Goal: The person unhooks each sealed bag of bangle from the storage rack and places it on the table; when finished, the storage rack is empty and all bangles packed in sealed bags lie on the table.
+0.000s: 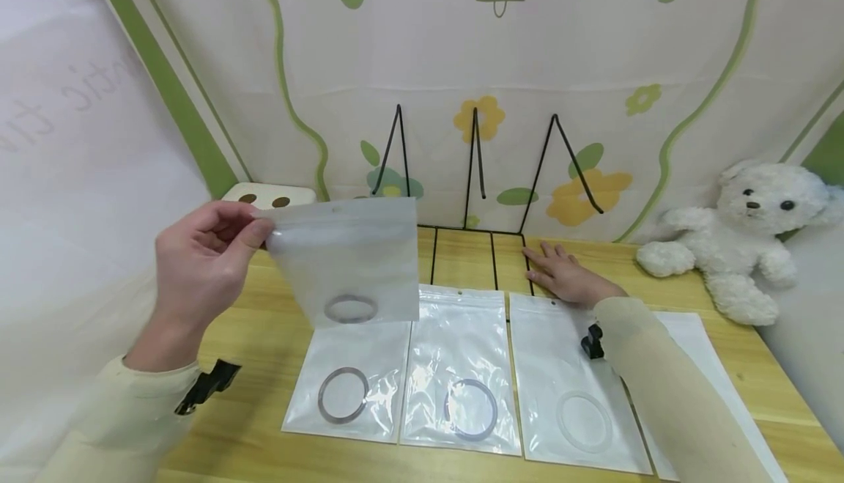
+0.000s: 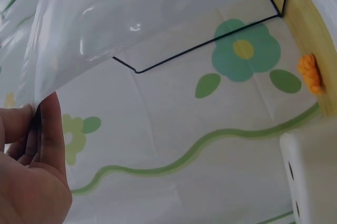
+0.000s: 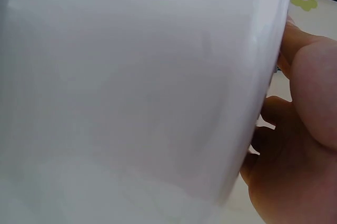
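My left hand (image 1: pixel 203 267) pinches the upper left corner of a clear-and-white zip bag (image 1: pixel 349 256) with thumb and fingers. The bag hangs raised, a brownish bangle (image 1: pixel 350 308) at its bottom. In the left wrist view, the bag (image 2: pixel 105 29) stretches up and away from the fingertips. My right hand (image 1: pixel 563 278) lies with spread fingers at the right side of a black wire rack (image 1: pixel 434 256), holding nothing. Nearer me lie zip bags with a brown bangle (image 1: pixel 321 402), a pale violet bangle (image 1: pixel 492 404) and a whitish bangle (image 1: pixel 562 415).
Another white bag (image 1: pixel 699 366) lies partly under the right sleeve. A white plush bear (image 1: pixel 752 234) sits at the back right of the wooden table (image 1: pixel 237 410). Behind the left hand is a white box with brown ovals (image 1: pixel 300 193). A flowered cloth (image 1: pixel 527 43) hangs behind the rack.
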The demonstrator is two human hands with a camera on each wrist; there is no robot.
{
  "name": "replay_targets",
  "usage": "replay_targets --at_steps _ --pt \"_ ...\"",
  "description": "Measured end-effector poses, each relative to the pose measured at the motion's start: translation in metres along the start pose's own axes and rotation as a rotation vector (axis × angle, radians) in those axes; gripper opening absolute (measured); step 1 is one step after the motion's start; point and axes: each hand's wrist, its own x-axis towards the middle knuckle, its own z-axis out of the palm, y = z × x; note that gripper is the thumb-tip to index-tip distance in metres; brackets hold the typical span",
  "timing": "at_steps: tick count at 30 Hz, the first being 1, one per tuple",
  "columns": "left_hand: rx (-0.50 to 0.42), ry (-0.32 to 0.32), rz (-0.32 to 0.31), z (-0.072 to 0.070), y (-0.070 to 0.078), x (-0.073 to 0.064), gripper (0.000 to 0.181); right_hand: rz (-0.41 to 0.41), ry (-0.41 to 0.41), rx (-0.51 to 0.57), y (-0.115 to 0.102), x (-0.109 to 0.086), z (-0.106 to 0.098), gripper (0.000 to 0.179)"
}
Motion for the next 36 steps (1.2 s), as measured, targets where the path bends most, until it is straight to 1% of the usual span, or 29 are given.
replay_targets --at_steps 1,4,7,8,11,13,16,18,20,23,25,28,29,31,32,35,36 --pt "0.002 0.002 -0.016 -0.004 0.0 -0.002 0.015 0.0 -0.001 -0.003 0.0 0.0 0.0 0.067" --pt "0.061 0.006 -0.033 -0.018 -0.001 -0.007 0.025 -0.003 -0.004 -0.008 0.001 0.001 -0.001 0.067" --pt "0.11 0.011 -0.042 -0.031 -0.001 -0.011 0.029 -0.003 -0.006 -0.004 0.002 0.001 -0.002 0.067" --pt "0.128 0.013 -0.035 -0.036 -0.002 -0.013 0.029 -0.003 -0.006 -0.002 0.002 0.001 -0.003 0.067" --pt "0.158 0.008 -0.038 -0.049 -0.002 -0.016 0.026 -0.003 -0.011 0.002 0.001 0.001 -0.004 0.067" --pt "0.17 0.007 -0.053 -0.058 -0.002 -0.019 0.021 -0.005 -0.014 0.002 0.001 0.002 -0.004 0.067" --pt "0.211 0.016 -0.1 -0.071 -0.004 -0.022 0.014 -0.006 -0.016 0.002 0.001 0.002 -0.003 0.068" --pt "0.243 0.02 -0.13 -0.08 -0.008 -0.023 0.013 -0.008 -0.016 0.001 0.0 0.002 -0.003 0.068" --pt "0.278 0.008 -0.148 -0.09 -0.014 -0.023 0.016 -0.006 -0.016 0.0 0.0 0.002 -0.002 0.067" --pt "0.295 -0.046 -0.182 -0.106 -0.028 -0.02 0.022 -0.005 -0.015 0.0 -0.002 0.001 -0.002 0.067" --pt "0.331 -0.096 -0.22 -0.116 -0.037 -0.017 0.022 -0.003 -0.016 -0.002 -0.002 0.001 -0.002 0.067" --pt "0.433 -0.183 -0.308 -0.124 -0.052 -0.008 0.007 -0.004 -0.015 -0.009 -0.001 0.001 -0.002 0.067" --pt "0.472 -0.212 -0.332 -0.126 -0.057 -0.005 0.004 -0.002 -0.015 -0.011 -0.001 0.002 -0.002 0.067" --pt "0.535 -0.27 -0.379 -0.129 -0.067 0.002 0.015 0.002 -0.013 -0.015 0.0 0.002 -0.001 0.067" --pt "0.568 -0.298 -0.39 -0.13 -0.072 0.006 0.021 0.003 -0.013 -0.014 0.0 0.003 -0.002 0.067" --pt "0.619 -0.351 -0.408 -0.131 -0.088 0.017 0.027 0.008 -0.014 -0.013 0.001 0.002 -0.002 0.067" --pt "0.632 -0.368 -0.404 -0.13 -0.093 0.02 0.029 0.007 -0.013 -0.014 0.001 0.002 -0.002 0.068"
